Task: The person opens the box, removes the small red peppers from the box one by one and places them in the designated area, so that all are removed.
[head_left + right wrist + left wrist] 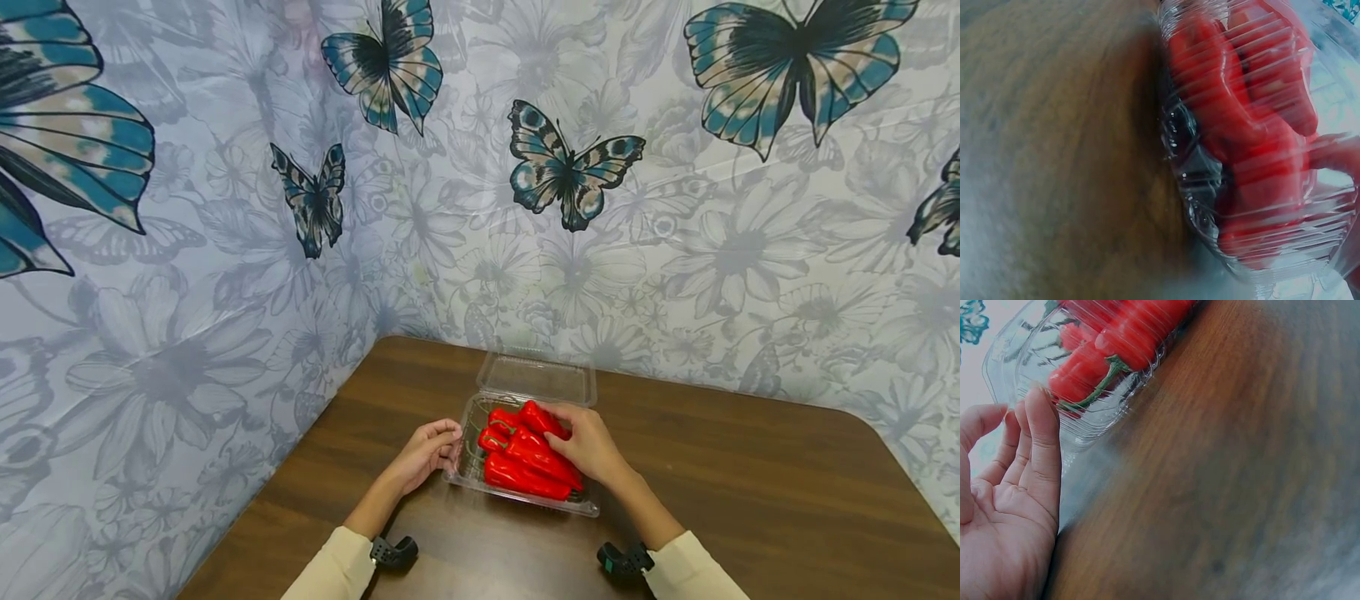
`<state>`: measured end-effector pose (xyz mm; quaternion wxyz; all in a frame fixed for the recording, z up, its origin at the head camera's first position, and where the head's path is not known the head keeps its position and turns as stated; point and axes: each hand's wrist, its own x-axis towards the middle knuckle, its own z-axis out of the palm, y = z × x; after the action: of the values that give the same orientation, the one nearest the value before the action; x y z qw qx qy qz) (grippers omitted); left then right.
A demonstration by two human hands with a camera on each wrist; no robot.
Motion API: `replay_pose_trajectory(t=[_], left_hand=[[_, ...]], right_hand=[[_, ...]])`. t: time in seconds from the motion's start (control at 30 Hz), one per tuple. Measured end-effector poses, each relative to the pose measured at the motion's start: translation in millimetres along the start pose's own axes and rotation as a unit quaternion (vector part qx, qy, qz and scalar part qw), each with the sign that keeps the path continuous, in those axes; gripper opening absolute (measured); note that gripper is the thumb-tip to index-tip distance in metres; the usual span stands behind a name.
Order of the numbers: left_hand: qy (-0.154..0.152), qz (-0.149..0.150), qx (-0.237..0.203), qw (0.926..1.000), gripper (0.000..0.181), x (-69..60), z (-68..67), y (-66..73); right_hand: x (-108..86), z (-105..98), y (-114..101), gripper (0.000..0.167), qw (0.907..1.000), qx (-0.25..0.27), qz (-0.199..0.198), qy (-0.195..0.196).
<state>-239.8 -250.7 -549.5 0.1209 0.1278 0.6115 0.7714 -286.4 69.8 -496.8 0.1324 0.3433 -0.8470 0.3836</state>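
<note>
A clear plastic clamshell container (517, 493) lies on the table with its lid tipped back, holding several glossy red peppers (532, 460) with green stems. At its left side, my left hand (427, 450) pinches the rim between thumb and fingertips; the left wrist view shows this hand (1019, 494) beside the ribbed wall. My right hand (592, 437) reaches over the right side and grips the back red pepper (542, 417) between thumb and fingers. In the right wrist view, peppers (1260, 156) show through the wall, and only part of the hand (1338, 153) appears at the edge.
The transparent lid (540, 377) lies open toward the wall. A brown wooden table (720, 483) extends to both sides. Behind it hangs a butterfly-and-flower patterned wall covering (465, 250). Dark bands (395, 552) sit on both wrists.
</note>
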Motion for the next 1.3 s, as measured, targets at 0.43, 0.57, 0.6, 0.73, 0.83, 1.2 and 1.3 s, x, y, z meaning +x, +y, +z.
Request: replay_pose_trajectory(t=[0.43,0.57,0.6,0.73,0.83,1.2,1.3], left_hand=[[0.005,-0.002,0.002,1.0000,0.010,1.8,-1.4,0.7],[0.007,-0.006,-0.002,1.0000,0.010,0.7,-0.9,-1.8],[0.006,-0.007,-0.003,0.9999,0.010,0.4,-0.6,-2.4],[0.001,-0.005,-0.007,1.0000,0.011,-0.7,0.3,-2.6],[0.003,0.000,-0.005,1.0000,0.012,-0.2,-0.1,-0.8],[-0.001,0.000,-0.005,1.0000,0.013,0.1,-0.4,0.6],[-0.004,0.001,-0.006,1.0000,0.013,-0.2,-1.1,0.2]], right_hand=[[2.7,-10,-2,0.064,0.9963,0.067,-0.032,0.045],[1.6,-14,-1,0.066,0.9937,0.089,-0.028,0.061],[1.3,-15,-1,0.066,0.9933,0.092,-0.027,0.064],[1.5,-20,0,0.064,0.9915,0.108,-0.021,0.070],[3.9,-23,0,0.062,0.9900,0.119,-0.019,0.073],[4.1,-34,1,0.055,0.9854,0.140,0.018,0.095],[4.5,-37,1,0.054,0.9845,0.141,0.021,0.102]])
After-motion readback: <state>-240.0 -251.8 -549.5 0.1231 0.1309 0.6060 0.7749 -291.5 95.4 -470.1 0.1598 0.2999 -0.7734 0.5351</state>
